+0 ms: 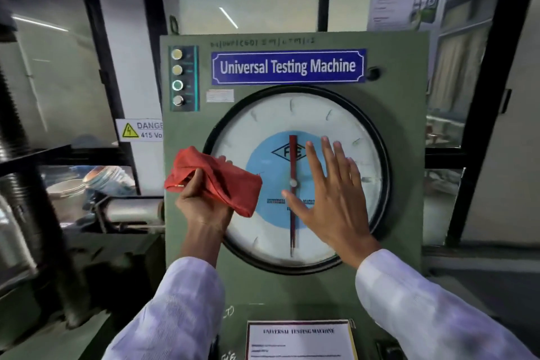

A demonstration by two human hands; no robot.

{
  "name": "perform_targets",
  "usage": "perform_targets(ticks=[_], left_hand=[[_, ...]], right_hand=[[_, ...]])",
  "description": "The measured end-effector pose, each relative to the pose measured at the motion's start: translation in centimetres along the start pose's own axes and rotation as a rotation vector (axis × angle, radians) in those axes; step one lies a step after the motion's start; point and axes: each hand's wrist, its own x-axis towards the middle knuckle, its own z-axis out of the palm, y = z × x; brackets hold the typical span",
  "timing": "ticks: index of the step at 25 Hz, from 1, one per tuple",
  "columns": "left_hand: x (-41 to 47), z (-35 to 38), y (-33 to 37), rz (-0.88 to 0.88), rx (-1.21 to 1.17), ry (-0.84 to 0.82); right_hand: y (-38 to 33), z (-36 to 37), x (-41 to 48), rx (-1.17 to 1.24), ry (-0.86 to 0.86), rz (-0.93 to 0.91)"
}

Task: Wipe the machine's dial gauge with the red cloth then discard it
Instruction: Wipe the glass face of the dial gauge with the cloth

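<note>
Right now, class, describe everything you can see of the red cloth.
The red cloth is a soft, woven-looking rag, bunched and folded over the left hand, which grips it from below. It sits at the left rim of the dial gauge, its right end overlapping the white face. One loose fold hangs toward the lower right. Whether it presses on the glass cannot be told.

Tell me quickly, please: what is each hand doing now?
Left hand: closed, holding the red cloth at the left edge of the dial gauge.
Right hand: open, fingers spread, holding nothing, over the gauge face.
</note>
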Motion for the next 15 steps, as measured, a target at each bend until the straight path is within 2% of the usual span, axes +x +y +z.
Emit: perform_targets(ticks=[3,6,9,11,15], left_hand=[[4.4,1.4,-0.8,0.032,0.002,-0.011],[8.2,3.3,-1.1,0.178,0.089,0.04],[11.6,4.8,-2.1,0.394,0.406,0.078],[14.1,4.7,-3.2,0.553,0.649,0.011],[17.9,2.7,-6.2,0.793,1.394,-0.055]], right_hand=[[1.7,2.0,2.3,-0.019,0.031,0.05],[3.2,4.2,4.1,-0.057,0.051,0.101],[4.6,6.3,4.8,-0.091,0.078,0.139],[5.8,7.7,4.9,-0.108,0.084,0.164],[8.6,10.3,5.2,-0.143,0.096,0.214]])
